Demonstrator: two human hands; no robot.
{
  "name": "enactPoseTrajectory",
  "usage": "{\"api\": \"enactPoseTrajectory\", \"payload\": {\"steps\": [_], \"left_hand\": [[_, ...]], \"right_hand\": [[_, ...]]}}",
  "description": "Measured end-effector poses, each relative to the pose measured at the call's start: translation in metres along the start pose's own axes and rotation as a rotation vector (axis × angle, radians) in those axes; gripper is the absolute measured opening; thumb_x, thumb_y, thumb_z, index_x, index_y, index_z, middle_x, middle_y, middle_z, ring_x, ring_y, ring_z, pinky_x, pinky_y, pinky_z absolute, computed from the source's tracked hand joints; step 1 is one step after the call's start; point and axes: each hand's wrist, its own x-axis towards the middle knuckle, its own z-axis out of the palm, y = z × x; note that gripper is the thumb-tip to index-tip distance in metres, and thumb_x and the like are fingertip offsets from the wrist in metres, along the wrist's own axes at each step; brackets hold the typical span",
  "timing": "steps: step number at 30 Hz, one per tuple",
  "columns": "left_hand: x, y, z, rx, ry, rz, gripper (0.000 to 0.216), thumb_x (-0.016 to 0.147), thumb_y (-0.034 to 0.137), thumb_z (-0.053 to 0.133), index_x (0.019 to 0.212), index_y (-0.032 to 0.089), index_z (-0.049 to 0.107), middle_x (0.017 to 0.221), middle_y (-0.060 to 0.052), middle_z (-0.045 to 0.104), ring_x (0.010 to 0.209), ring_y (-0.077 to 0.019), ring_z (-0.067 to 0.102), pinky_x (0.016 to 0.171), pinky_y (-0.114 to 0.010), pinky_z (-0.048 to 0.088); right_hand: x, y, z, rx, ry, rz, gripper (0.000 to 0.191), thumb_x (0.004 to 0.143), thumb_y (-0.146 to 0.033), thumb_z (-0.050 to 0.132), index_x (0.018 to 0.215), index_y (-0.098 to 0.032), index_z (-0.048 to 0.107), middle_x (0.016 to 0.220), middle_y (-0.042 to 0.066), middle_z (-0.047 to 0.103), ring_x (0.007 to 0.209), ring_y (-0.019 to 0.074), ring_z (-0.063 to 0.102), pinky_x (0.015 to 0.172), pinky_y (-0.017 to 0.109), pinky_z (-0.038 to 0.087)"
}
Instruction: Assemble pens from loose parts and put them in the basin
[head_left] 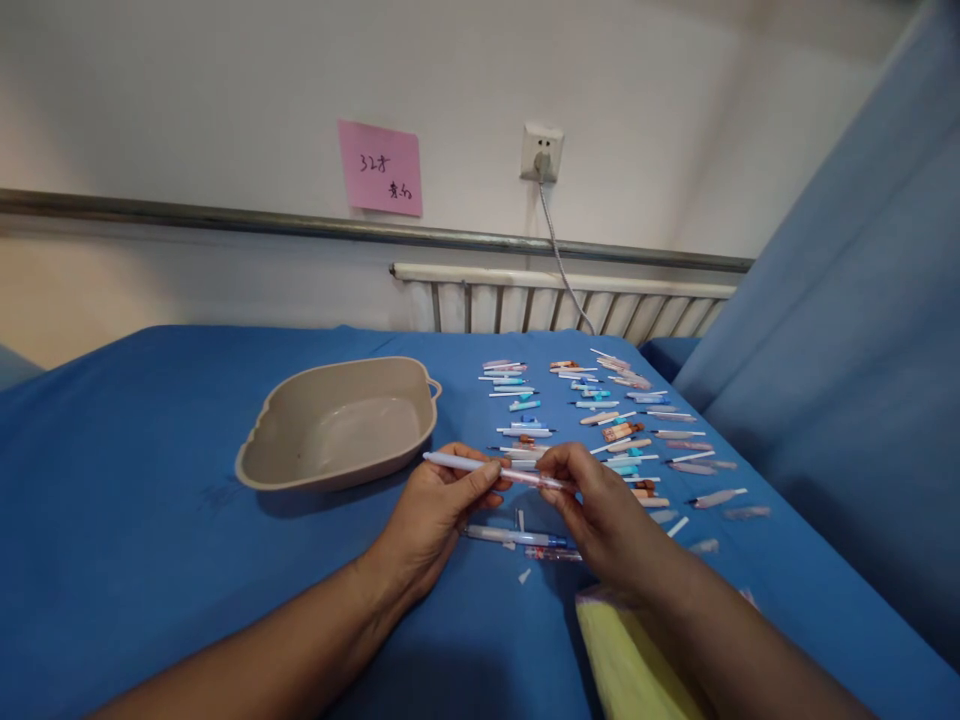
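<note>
A slim pen (461,462), pale lilac at one end with a pinkish patterned part, is held level above the blue cloth. My left hand (436,505) pinches its middle between thumb and fingers. At the pen's right end, the fingertips of my right hand (604,505) are closed around it. Below my hands lie a clear pen with a blue end (517,537) and a red patterned piece (551,553), partly hidden by my right hand. A small white scrap (524,576) rests on the cloth nearby.
Rows of pen parts (619,431) and thin white sticks spread over the right side. To the left stands a beige plastic basin (337,470). Something yellow (630,660) lies under my right forearm. A blue curtain (862,300) hangs at the right; a radiator (555,285) is behind.
</note>
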Motion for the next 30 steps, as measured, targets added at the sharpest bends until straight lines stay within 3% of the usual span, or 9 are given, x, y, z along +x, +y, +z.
{"api": "enactPoseTrajectory", "payload": {"steps": [12, 30], "left_hand": [[0.0013, 0.0018, -0.003, 0.014, 0.022, -0.001, 0.021, 0.067, 0.019, 0.077, 0.078, 0.013, 0.061, 0.072, -0.002, 0.068, 0.064, -0.01, 0.063, 0.056, -0.016, 0.049], [0.0012, 0.0012, -0.002, -0.105, -0.005, -0.018, 0.016, 0.072, 0.014, 0.073, 0.081, 0.012, 0.06, 0.083, -0.005, 0.069, 0.067, -0.0103, 0.066, 0.062, -0.018, 0.056]], "right_hand": [[0.0, 0.0033, 0.0, -0.015, 0.048, -0.045, 0.015, 0.088, -0.014, 0.049, 0.098, -0.023, 0.056, 0.078, 0.0, 0.063, 0.07, 0.0143, 0.059, 0.063, 0.024, 0.043], [-0.0001, 0.0033, 0.0068, 0.022, 0.004, -0.016, 0.016, 0.09, -0.019, 0.048, 0.105, -0.022, 0.055, 0.088, 0.002, 0.066, 0.072, 0.0142, 0.062, 0.067, 0.025, 0.047]]}}
